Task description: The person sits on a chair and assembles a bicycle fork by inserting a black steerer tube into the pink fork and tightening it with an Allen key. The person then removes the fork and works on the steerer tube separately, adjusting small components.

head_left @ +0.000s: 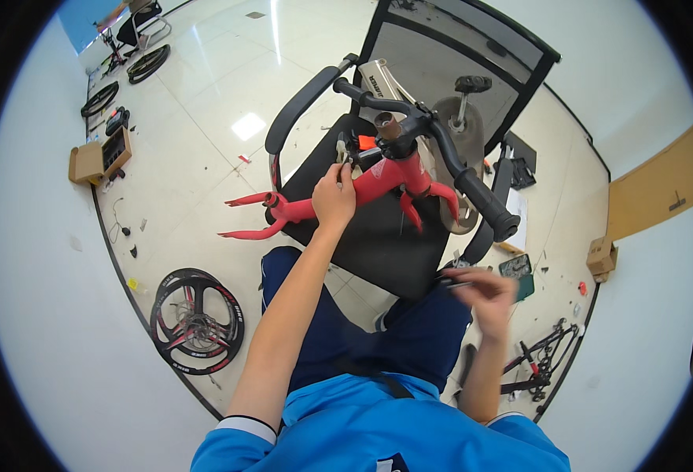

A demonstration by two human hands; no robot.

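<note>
"Where was the bicycle frame?"

"The red, glossy metal bicycle frame (376,182) lay across the seat of a black office chair (393,256) with a mesh back and curved armrests. Its two forked ends stuck out past the seat on the left."

"And the bars?"

"A black, curved handlebar with ribbed rubber grips (484,200) stood at the frame's right-hand end, one grip pointing down toward the person."

"What did the left hand do?"

"The left hand (334,193) was at the red tube, in front of it, with its fingers curled in close together. Something thin and dark showed by the fingertips, but I couldn't tell whether it was gripped."

"The right?"

"The right hand (484,295) was blurred, apart from the frame, near the front corner of the seat. Its fingers were half bent. A dark sliver showed at their tips; I couldn't tell whether they had hold of it."

"What else was on the chair?"

"Behind the handlebar, a silver-grey metal tube (374,77) and a black pedal (473,84) on a crank. A small bright orange piece (367,142) showed just beside the frame."

"And the floor?"

"Black three-spoked wheels with red markings (197,330) lay overlapping at left; a black bicycle frame (543,366) lay at right."
</note>
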